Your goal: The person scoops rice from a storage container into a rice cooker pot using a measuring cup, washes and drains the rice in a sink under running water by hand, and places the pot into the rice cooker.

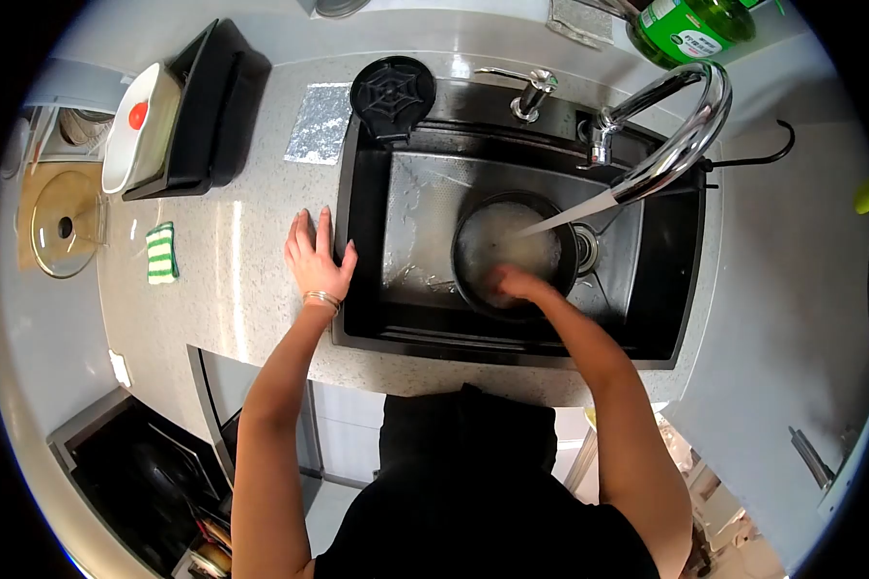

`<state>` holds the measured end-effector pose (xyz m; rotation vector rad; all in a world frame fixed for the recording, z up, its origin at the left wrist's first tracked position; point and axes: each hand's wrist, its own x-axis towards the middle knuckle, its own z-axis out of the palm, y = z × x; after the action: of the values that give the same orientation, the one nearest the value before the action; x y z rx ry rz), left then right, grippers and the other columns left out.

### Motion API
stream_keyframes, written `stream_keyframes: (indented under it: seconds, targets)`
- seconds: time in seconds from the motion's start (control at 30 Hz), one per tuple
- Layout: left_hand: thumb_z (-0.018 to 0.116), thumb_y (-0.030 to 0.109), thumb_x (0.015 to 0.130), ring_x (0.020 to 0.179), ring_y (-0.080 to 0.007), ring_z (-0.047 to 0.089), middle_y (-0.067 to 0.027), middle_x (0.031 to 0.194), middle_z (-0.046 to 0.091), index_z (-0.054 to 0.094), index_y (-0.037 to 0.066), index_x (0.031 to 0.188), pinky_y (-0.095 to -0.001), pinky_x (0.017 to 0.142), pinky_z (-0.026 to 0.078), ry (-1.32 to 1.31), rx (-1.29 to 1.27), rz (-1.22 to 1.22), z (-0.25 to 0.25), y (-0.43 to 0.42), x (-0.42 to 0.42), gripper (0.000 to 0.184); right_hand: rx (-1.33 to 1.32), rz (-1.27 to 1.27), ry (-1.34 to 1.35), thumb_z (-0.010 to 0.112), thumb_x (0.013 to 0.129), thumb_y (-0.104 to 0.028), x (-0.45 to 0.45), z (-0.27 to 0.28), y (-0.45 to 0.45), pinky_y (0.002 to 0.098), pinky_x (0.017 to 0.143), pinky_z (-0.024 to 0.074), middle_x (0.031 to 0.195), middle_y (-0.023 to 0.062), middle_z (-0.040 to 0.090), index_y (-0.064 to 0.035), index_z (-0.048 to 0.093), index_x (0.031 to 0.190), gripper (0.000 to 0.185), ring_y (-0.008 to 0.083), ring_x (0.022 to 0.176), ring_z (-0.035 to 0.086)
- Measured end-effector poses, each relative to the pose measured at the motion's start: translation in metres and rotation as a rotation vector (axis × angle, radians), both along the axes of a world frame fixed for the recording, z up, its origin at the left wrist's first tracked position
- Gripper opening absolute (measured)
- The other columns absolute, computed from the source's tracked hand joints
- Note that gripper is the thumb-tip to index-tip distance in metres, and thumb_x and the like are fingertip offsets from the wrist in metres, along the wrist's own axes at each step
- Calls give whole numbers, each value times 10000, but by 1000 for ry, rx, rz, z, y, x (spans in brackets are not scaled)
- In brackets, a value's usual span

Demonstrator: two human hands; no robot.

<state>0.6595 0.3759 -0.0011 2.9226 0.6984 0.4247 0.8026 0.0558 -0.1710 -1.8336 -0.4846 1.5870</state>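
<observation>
A dark round pot stands in the black sink, with cloudy, whitish water in it. From the arched chrome faucet, a stream runs down into the pot. My right hand reaches over the near rim and dips into the water. Its fingers are under the cloudy surface, so their pose and anything they touch are hidden. My left hand, wearing bracelets at the wrist, rests on the counter against the sink's left edge, fingers spread and holding nothing.
A black web-patterned tray sits at the sink's back left corner beside a foil sheet. Left are a striped sponge, black bin, white container and glass lid. A green bottle stands behind.
</observation>
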Motion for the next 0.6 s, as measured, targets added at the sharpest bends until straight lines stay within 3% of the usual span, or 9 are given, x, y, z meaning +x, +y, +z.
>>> stream_keyframes:
  seconds: [0.1,0.3,0.33,0.43,0.53,0.6]
  targets:
    - [610,267,716,1195,-357,328,-191,1282,363,416,132,1284,-471,978,252,5,4,3,-2,0,-1,615,6,-42,-154,544,723,-42,29,38,10,408,826,428,1103,207,554,-40,495,1175,455,354,1026,528]
    - [611,294,714,1196,-358,329,-201,1280,366,427,121,1272,-476,972,255,24,17,4,-1,2,-1,612,-46,410,-973,565,765,-126,68,36,31,436,944,370,1252,159,466,-121,433,1246,500,335,1195,398]
    - [611,295,714,1197,-357,329,-200,1281,365,426,122,1273,-475,973,254,28,18,8,-1,1,-1,614,-147,518,-959,543,785,-148,75,32,33,438,979,343,1274,156,445,-128,419,1257,488,333,1229,357]
    - [612,295,710,1199,-354,325,-194,1286,361,422,128,1278,-469,977,251,29,12,11,-2,2,-1,622,-275,485,-885,527,794,-148,73,7,13,441,969,352,1275,164,441,-101,421,1248,469,352,1200,387]
    - [613,294,709,1201,-351,320,-192,1287,360,422,130,1278,-469,978,252,22,-8,17,-3,2,-1,623,-399,295,-832,518,794,-136,47,23,5,440,961,358,1263,178,448,-74,424,1242,462,359,1167,423]
    - [613,295,708,1202,-349,318,-190,1287,359,422,130,1277,-470,977,252,38,-13,24,-1,2,-1,623,-418,359,-675,518,791,-140,31,29,4,438,954,362,1250,192,454,-63,428,1241,465,363,1147,439]
